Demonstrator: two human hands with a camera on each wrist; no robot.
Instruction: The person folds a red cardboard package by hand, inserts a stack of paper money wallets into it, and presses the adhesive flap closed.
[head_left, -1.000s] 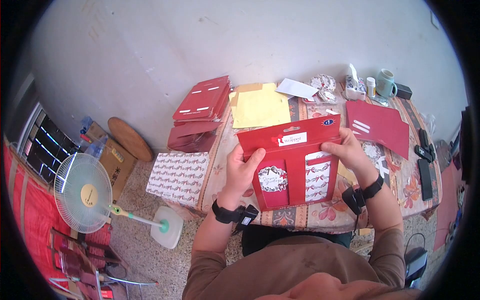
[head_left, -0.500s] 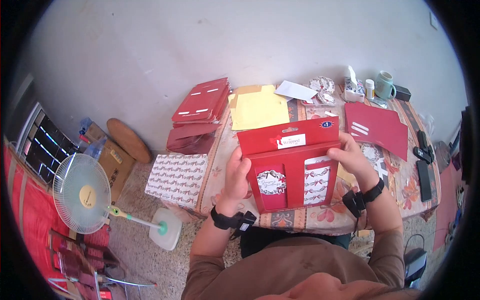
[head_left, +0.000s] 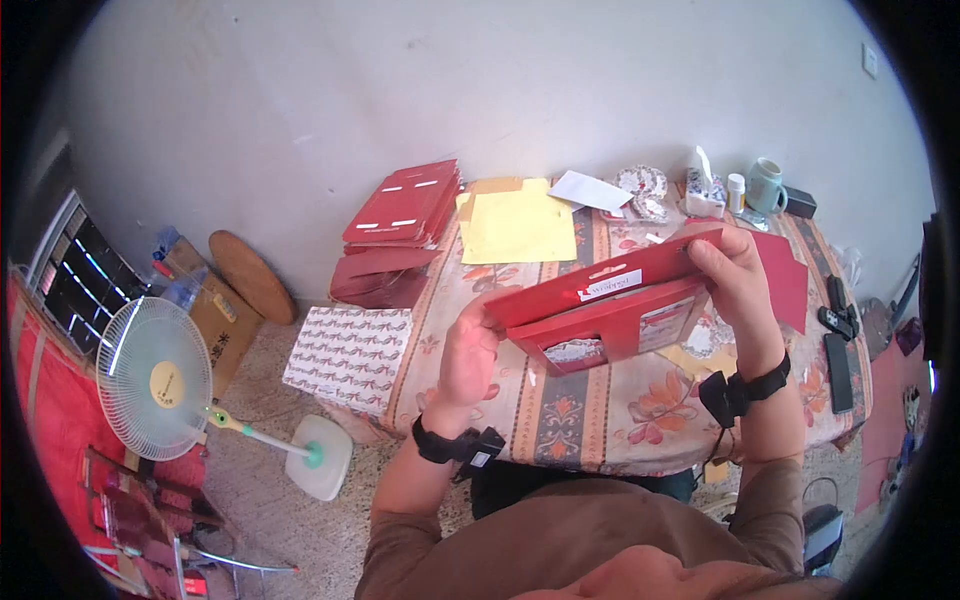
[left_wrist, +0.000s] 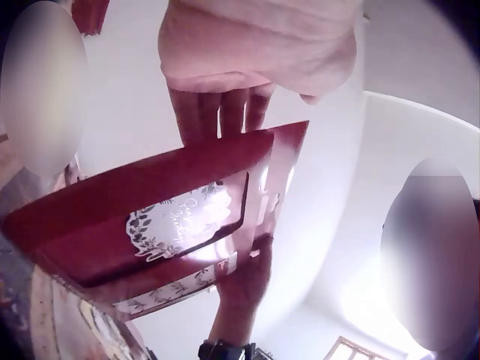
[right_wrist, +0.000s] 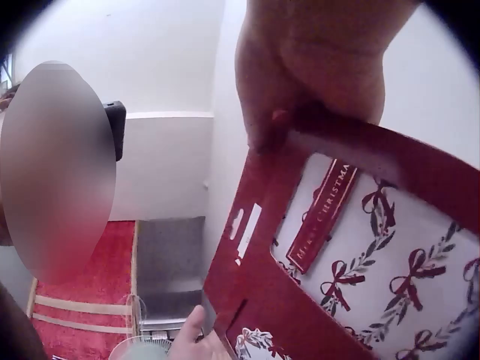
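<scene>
A red cardboard gift box [head_left: 622,349] with a hang tab and cut-out windows is held up over the table, tilted. Through one window shows a wreath-shaped tag [left_wrist: 178,221]; the other shows paper with ribbon-and-leaf garlands [right_wrist: 382,270] and a "Merry Christmas" strip [right_wrist: 324,217]. My right hand [head_left: 735,275] grips the box at its upper right corner, thumb on the front. At the left end my left hand [head_left: 468,355] supports it, the straight fingers [left_wrist: 232,112] running behind the box and the thumb off it.
A stack of red folders [head_left: 402,205], yellow sheets [head_left: 520,225], a white envelope [head_left: 590,194] and wreath tags [head_left: 642,190] line the table's back. Patterned box [head_left: 348,355] stands front left. Tissue box [head_left: 705,192], mug [head_left: 766,185], red card [head_left: 785,275] are rightward; a fan [head_left: 155,380] stands left.
The box has been lifted and tipped, so its front now looks foreshortened and its right end sits higher. My right hand has risen to the corner; my left thumb has come off the front.
</scene>
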